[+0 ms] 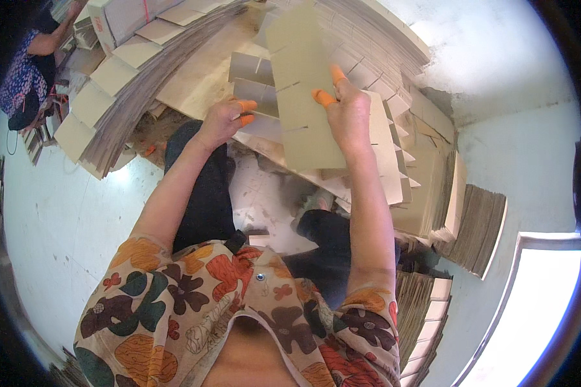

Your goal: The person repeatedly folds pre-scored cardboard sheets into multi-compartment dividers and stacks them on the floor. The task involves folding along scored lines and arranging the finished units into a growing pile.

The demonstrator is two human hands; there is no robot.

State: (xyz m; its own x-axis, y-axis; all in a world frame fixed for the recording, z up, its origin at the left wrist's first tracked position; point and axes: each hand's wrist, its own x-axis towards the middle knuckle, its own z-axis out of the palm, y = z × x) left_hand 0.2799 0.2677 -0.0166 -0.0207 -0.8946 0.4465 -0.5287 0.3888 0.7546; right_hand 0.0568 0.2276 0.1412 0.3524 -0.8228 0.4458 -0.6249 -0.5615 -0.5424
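Observation:
My right hand (348, 116) grips a tall slotted cardboard sheet (300, 109) by its right edge. Its thumb lies on the face, and short slits run in from the sheet's left side. Orange covers sit on fingertips of both hands. To the left, my left hand (224, 121) has its fingers closed at the left end of a grey cardboard strip (265, 126), one of several slotted strips standing in rows. Part of these strips is hidden behind the tall sheet. Beneath my right forearm lies a slotted cardboard assembly (382, 155) with pointed tabs along its right side.
A long fanned row of cardboard pieces (113, 77) curves along the left, with a carton (119, 22) behind it. More cardboard stacks (474, 226) lean by the right wall. Another person (29, 84) works at the far left. A bright doorway or window (536, 303) is at lower right.

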